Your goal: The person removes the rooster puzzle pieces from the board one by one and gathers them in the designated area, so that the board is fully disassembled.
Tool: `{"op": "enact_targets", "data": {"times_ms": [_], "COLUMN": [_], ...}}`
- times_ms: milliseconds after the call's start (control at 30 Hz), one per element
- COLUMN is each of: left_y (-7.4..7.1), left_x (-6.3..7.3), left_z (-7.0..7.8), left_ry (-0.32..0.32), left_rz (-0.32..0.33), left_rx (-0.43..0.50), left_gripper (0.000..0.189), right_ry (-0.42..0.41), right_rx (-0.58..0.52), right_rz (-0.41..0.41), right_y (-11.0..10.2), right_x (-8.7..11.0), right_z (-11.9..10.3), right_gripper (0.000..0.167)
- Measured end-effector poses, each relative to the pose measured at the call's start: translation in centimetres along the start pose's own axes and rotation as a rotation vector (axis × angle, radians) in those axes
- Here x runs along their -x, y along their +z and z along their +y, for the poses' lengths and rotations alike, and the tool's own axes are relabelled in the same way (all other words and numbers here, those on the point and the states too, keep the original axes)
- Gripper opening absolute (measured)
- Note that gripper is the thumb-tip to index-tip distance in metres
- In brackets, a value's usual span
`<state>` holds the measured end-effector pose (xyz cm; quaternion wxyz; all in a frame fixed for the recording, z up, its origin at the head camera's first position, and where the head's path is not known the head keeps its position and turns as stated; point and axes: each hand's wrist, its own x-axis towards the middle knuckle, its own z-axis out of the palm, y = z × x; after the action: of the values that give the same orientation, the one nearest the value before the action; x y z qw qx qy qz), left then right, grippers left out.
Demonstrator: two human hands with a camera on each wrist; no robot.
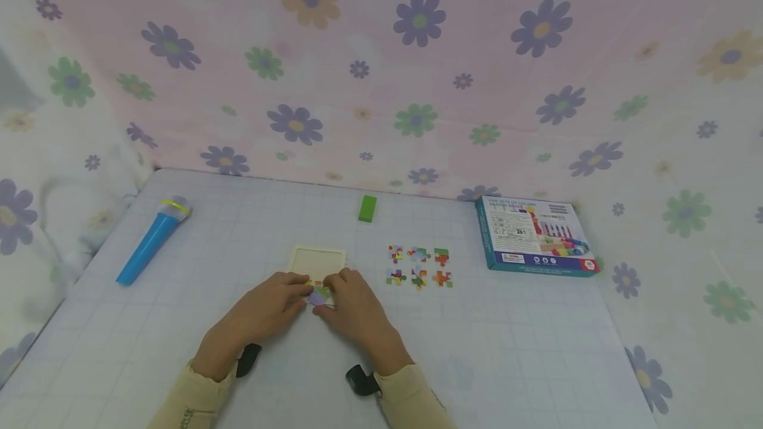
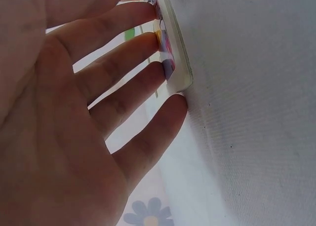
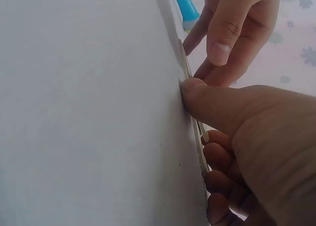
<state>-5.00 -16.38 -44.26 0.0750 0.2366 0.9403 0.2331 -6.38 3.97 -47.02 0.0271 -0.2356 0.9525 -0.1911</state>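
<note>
A small cream puzzle tray [image 1: 318, 261] lies on the table between both hands, its far part bare and colourful puzzle pieces [image 1: 319, 295] at its near end. The left hand [image 1: 271, 304] is on the tray's left side; in the left wrist view its spread, nearly straight fingers [image 2: 126, 95] touch the pieces and the rim. The right hand [image 1: 359, 308] is on the right side, thumb at the near edge and fingers curled over the pieces. In the right wrist view a thin puzzle piece [image 3: 203, 131] stands tilted between its thumb and fingers. The hands partly hide the pieces.
Several loose puzzle pieces [image 1: 419, 277] lie in two rows right of the tray. A green block [image 1: 367, 208] lies behind it. A blue toy microphone [image 1: 149, 243] is at the left, a boxed set [image 1: 536, 237] at the back right. Flowered cloth [image 1: 357, 85] surrounds the table.
</note>
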Motion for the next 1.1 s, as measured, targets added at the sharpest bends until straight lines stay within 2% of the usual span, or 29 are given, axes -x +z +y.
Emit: {"op": "enact_targets", "data": {"times_ms": [267, 500, 733, 900, 1100], "left_y": [0.1, -0.1, 0.1, 0.2, -0.1], "left_x": [-0.1, -0.1, 0.0, -0.1, -0.2], "left_z": [-0.1, 0.1, 0.1, 0.0, 0.2], "left_ry": [0.004, -0.008, -0.034, -0.047, -0.053], "left_rz": [-0.004, -0.016, -0.01, -0.02, -0.021], "left_rx": [-0.002, -0.002, 0.016, 0.017, 0.032], "left_gripper": [0.031, 0.031, 0.03, 0.032, 0.03], "right_ry": [-0.024, -0.032, -0.03, 0.005, 0.083], "right_rx": [0.037, -0.062, -0.077, -0.1, -0.079], "right_rz": [0.043, 0.051, 0.013, -0.015, -0.011], "right_y": [0.2, -0.3, -0.5, -1.5, -2.5], "right_x": [0.1, 0.3, 0.7, 1.9, 3.4], "right_z": [0.3, 0.6, 1.4, 2.4, 4.8], "right_gripper": [0.035, 0.033, 0.034, 0.035, 0.036]}}
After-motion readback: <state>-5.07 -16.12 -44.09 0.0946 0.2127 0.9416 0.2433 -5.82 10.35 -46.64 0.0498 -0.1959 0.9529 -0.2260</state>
